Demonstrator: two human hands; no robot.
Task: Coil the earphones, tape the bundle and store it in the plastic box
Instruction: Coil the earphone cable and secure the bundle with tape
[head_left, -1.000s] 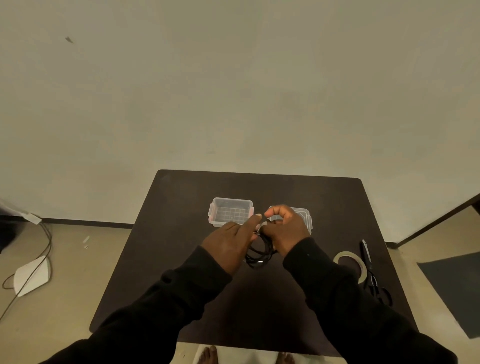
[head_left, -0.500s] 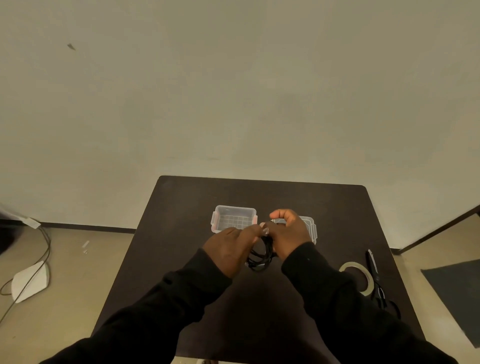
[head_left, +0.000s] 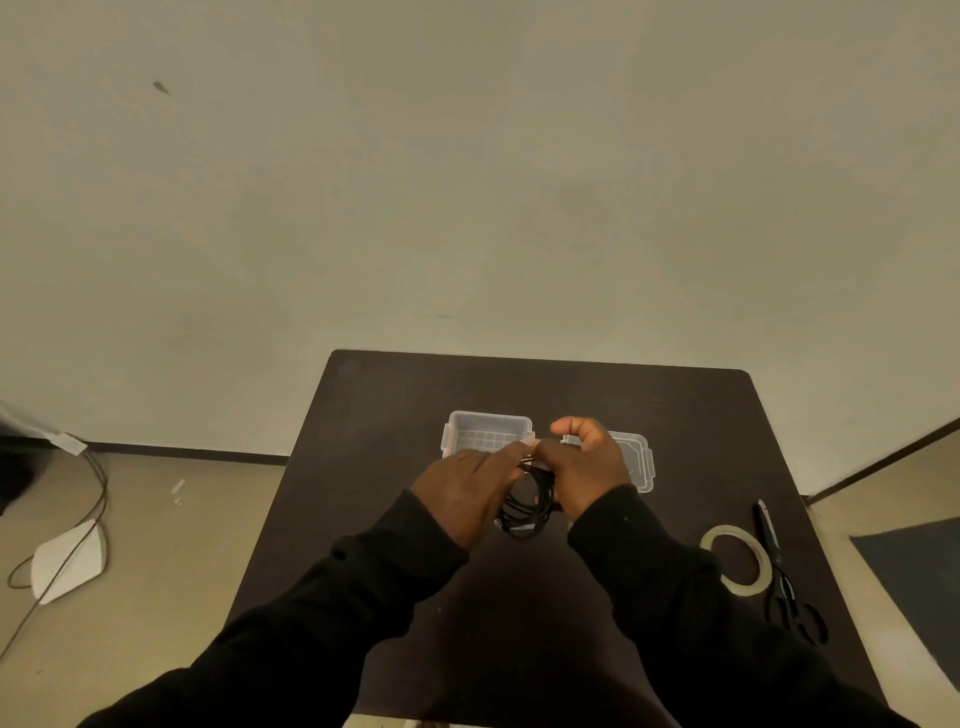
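1. Since the earlier frames the left hand (head_left: 467, 488) has flattened, its forefinger, raised a second ago, now lying level against the right hand (head_left: 584, 470); the whole scene also sits a little lower in view
2. Earphones (head_left: 524, 506): a black coil of several loops, held between the two hands above the table (head_left: 675, 415), its lower loops hanging free below the knuckles
3. Left hand: back uppermost, fingers extended and close together, their tips meeting the right hand at the top of the coil; whether they pinch the cord cannot be told
4. Right hand: fingers curled, thumb and forefinger nipping the cord at the top of the coil, the other fingers arched above it
5. Box (head_left: 488, 434): clear plastic, open, standing on the table just beyond the left hand
6. Lid (head_left: 636, 462): clear, lying beside the box, partly hidden by the right hand
7. Tape (head_left: 737, 558): a pale roll lying flat near the table's right edge
8. Scissors (head_left: 784, 577): black, just right of the tape, touching it or nearly so
9. Both sleeves (head_left: 363, 613) are black
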